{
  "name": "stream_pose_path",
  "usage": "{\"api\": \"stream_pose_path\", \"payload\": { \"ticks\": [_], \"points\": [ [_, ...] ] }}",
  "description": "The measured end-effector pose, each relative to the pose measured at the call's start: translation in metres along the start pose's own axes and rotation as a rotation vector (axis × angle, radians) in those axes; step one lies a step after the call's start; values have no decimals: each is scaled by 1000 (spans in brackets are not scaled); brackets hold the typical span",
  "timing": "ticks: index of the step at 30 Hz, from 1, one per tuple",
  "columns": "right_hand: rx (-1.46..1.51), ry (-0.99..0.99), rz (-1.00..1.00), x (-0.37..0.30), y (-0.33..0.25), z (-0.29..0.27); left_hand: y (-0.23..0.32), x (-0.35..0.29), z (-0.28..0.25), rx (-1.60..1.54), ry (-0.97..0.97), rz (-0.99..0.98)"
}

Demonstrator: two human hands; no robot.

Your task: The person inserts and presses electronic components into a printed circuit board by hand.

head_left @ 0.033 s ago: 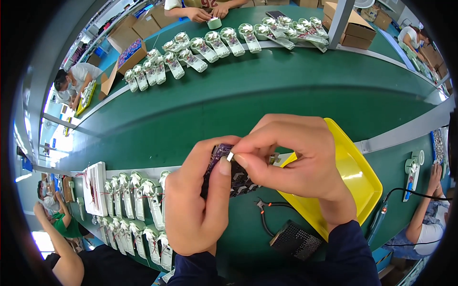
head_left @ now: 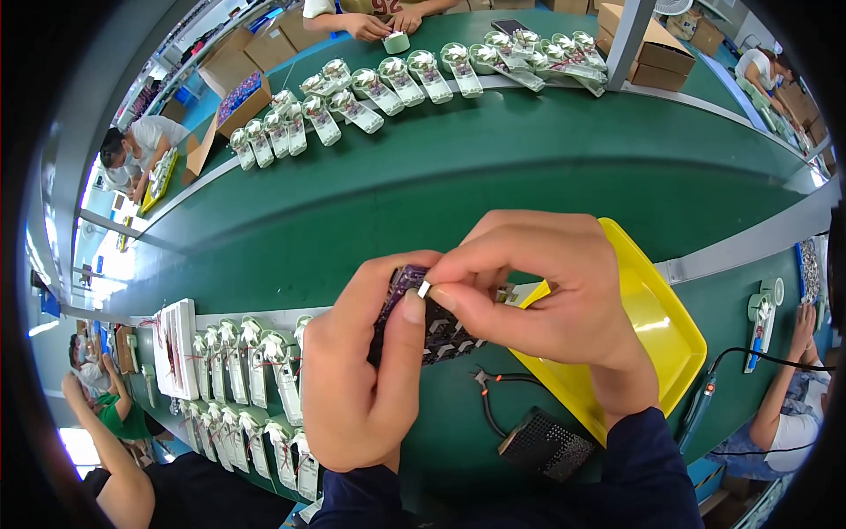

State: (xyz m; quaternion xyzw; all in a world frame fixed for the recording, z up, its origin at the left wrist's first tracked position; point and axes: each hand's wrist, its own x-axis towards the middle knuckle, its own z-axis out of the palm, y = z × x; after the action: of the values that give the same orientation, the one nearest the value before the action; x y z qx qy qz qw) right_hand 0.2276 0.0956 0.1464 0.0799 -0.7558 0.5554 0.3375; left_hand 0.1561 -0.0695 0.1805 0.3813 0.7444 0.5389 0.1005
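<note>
My left hand (head_left: pixel 366 379) is closed on a purple circuit board panel (head_left: pixel 445 339), gripping its left end between thumb and fingers. Against the upper part of the board, my right hand (head_left: pixel 551 291) pinches a small white piece (head_left: pixel 424 289) between thumb and forefinger. The tip of my left thumb sits right beside that piece. Both hands cover much of the panel, and whether the white piece is attached to it I cannot tell. Under my right wrist lies a yellow tray (head_left: pixel 674 331), partly hidden by the hand.
Side cutters (head_left: pixel 485 388) lie below the board, touching a dark perforated block (head_left: pixel 546 443). Rows of pale green housings (head_left: pixel 256 375) stand at left beside a white foam tray (head_left: pixel 176 348). More housings (head_left: pixel 432 79) line the far edge. A corded pen-like tool (head_left: pixel 699 406) rests at right. Co-workers sit around.
</note>
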Motion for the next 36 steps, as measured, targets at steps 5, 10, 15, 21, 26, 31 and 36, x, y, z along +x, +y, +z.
{"api": "stream_pose_path", "payload": {
  "ticks": [5,10,15,21,26,31,36],
  "points": [
    [-3,-39,53,0,2,-2,-3,4,-1,-26,-49,-54],
    [44,-40,143,-1,0,-7,-10,7,8,-32,-12,32],
    [162,-14,371,-1,-2,-7,-11,18,-3,-215,-194,-132],
    [-20,28,177,1,-7,-17,-17,22,-9,-407,-221,-132],
    [183,-75,442,-1,-21,-19,-18,21,-5,-619,-142,-75],
    [241,-161,570,-7,-21,-8,-19,20,-1,-638,-139,-38],
    [74,-186,467,-4,-26,-12,-15,18,1,-521,-71,108]
  ]
}}
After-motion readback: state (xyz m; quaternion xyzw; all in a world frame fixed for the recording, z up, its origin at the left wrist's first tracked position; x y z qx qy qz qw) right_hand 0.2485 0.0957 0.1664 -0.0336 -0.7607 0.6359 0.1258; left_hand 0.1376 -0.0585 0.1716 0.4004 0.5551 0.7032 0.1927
